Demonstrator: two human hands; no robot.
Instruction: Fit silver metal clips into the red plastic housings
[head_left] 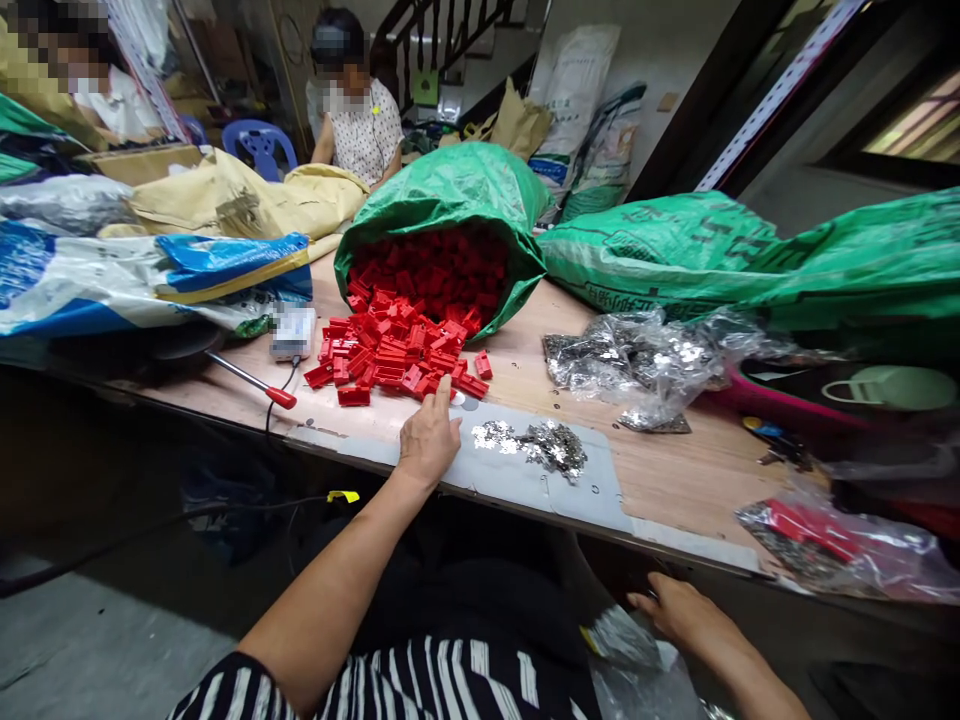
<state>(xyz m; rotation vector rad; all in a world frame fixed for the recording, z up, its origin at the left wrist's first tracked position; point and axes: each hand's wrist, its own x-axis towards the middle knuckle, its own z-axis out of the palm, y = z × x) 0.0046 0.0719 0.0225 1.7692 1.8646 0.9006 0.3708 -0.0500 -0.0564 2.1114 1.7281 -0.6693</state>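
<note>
At the table's front edge, my left hand [430, 436] reaches to the near side of a pile of small red plastic pieces [390, 345]. Its index finger stretches forward and its tip meets the pieces; the other fingers are partly hidden. The pile spills from the mouth of a green woven sack [457, 185]. Just right of this hand, shiny small metal parts [555, 447] lie on a grey mat [600, 490]. Below the table edge, my right hand [679, 608] is over a clear plastic bag [637, 665], fingers curled, with something small and dark at the fingertips.
A red-tipped metal lever [279, 396] and a small white box with a cable [292, 332] are at left. Clear bags of metal parts [637, 360] lie right of the pile. Another green sack [675, 245] lies behind. A person [360, 120] sits across the table.
</note>
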